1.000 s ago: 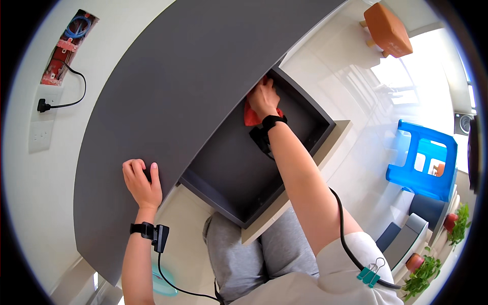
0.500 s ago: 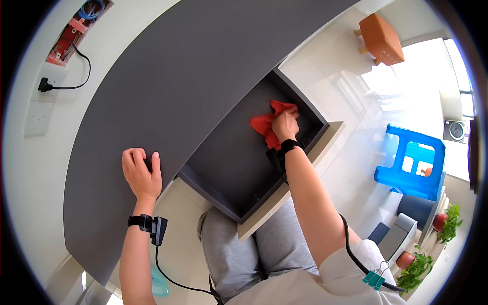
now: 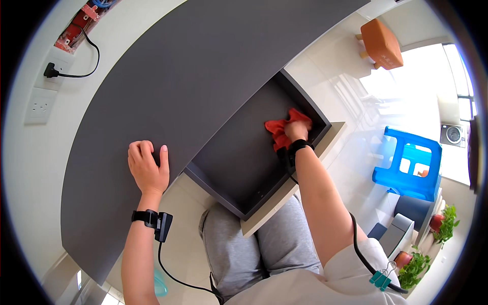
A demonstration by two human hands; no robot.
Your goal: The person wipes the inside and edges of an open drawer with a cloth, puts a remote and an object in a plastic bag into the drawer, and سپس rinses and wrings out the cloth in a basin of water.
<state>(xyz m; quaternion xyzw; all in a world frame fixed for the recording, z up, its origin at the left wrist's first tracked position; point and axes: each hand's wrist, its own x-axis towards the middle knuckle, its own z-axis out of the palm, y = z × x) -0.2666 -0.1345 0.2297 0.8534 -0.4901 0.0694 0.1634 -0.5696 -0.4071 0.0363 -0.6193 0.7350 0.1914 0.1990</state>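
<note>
A dark grey drawer (image 3: 231,165) with a cream front panel (image 3: 284,195) is pulled out from under a grey tabletop (image 3: 168,76). Inside it, toward the far right corner, my right hand (image 3: 296,131) presses a crumpled red cloth (image 3: 276,128) against the drawer's bottom. The fingers of that hand are curled into the cloth and partly smeared by motion. My left hand (image 3: 150,166) rests on the tabletop near its front edge, thumb spread from the bent fingers, holding nothing.
A blue plastic stool (image 3: 389,168) stands on the floor to the right, and an orange stool (image 3: 381,43) farther back. Potted plants (image 3: 445,223) are at the lower right. On the left wall, a black plug (image 3: 51,70) sits in a socket below an uncovered wiring box (image 3: 76,30).
My right hand has slid the red cloth a little to the right, closer to the drawer's side. My left hand stays on the tabletop. The whole view has shifted slightly.
</note>
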